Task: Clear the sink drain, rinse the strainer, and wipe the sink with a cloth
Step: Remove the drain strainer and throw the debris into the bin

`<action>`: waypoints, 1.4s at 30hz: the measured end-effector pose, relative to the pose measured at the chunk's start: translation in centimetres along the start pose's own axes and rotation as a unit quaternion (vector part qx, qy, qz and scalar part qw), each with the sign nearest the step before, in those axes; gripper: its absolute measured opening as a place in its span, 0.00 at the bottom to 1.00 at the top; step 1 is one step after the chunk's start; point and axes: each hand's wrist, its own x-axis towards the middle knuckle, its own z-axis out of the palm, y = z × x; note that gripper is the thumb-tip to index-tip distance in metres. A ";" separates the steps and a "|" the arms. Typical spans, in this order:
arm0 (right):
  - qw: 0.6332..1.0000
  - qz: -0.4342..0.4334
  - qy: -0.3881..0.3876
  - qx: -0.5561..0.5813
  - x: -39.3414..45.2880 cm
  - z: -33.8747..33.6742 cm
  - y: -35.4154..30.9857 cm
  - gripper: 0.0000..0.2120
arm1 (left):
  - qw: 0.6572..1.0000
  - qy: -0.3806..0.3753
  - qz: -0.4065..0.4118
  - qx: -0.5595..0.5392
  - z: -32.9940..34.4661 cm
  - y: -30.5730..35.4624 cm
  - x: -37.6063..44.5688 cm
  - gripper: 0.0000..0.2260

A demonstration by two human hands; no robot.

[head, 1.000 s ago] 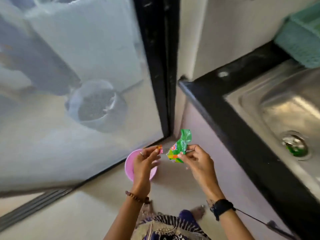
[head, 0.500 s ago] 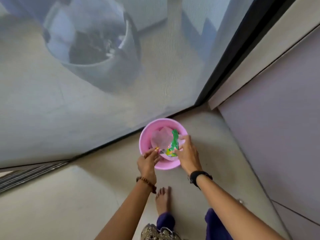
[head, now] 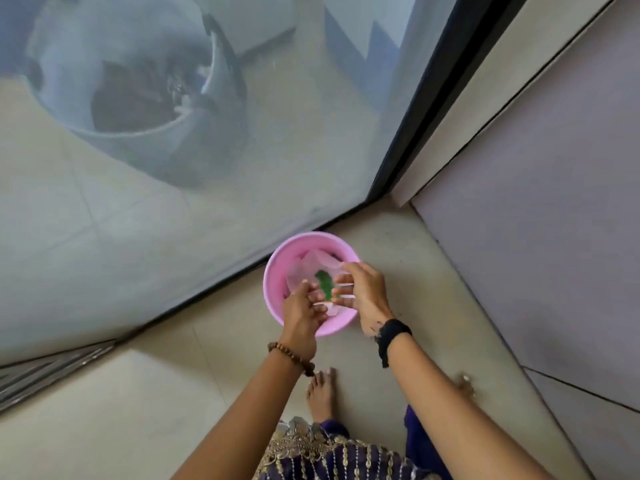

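Pale floor tiles (head: 138,410) fill the corner where a dark-framed screen door (head: 398,161) meets a mauve cabinet panel (head: 554,237); behind the mesh a grey bucket (head: 114,133) shows hazily. Only the head view is given.

Against the door track stands a small pink bin (head: 273,271), round, smooth plastic, lined with a thin translucent bag (head: 311,261). Inside lies a green wrapper (head: 323,280), crinkled and glossy, directly under and between both hands, its long axis running roughly away from the person. The left hand (head: 301,317) hangs over the near rim, fingers curled loosely, gripping nothing I can make out. The right hand (head: 363,292) sits over the right rim with fingers bent near the wrapper's lower end; whether it pinches the wrapper or has let go cannot be told. The right is the nearer hand to it.

Sink, strainer and cloth are out of view. In my judgement the scrap is being binned, with rinsing and wiping yet to come.
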 end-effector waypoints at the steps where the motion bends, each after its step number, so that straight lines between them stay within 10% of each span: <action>1: 0.999 0.002 -0.002 0.032 -2.3 -0.6 -2.2 0.07 | 1.000 -0.019 -0.009 -0.015 1.3 0.9 -2.7 0.15; 10: 0.973 -0.158 -0.032 0.163 -25.6 -11.0 -22.8 0.06 | 0.945 -0.319 0.002 -0.075 13.7 8.9 -31.0 0.17; 17: 0.916 -0.350 0.064 0.184 -37.6 -25.3 -31.4 0.08 | 0.835 -0.525 0.069 0.148 24.8 6.3 -45.8 0.17; 25: 0.887 -0.314 0.293 0.172 -35.5 -45.4 -34.4 0.06 | 0.697 -0.484 0.230 0.476 43.9 -1.9 -48.7 0.15; 37: 0.940 -0.095 0.323 -0.058 -15.4 -59.2 -30.3 0.08 | 0.293 -0.271 0.449 0.800 60.8 -14.2 -34.3 0.08; 42: 0.876 -0.076 0.328 -0.346 -11.0 -58.1 -29.8 0.11 | 0.054 -0.251 0.485 0.836 60.8 -16.2 -30.2 0.12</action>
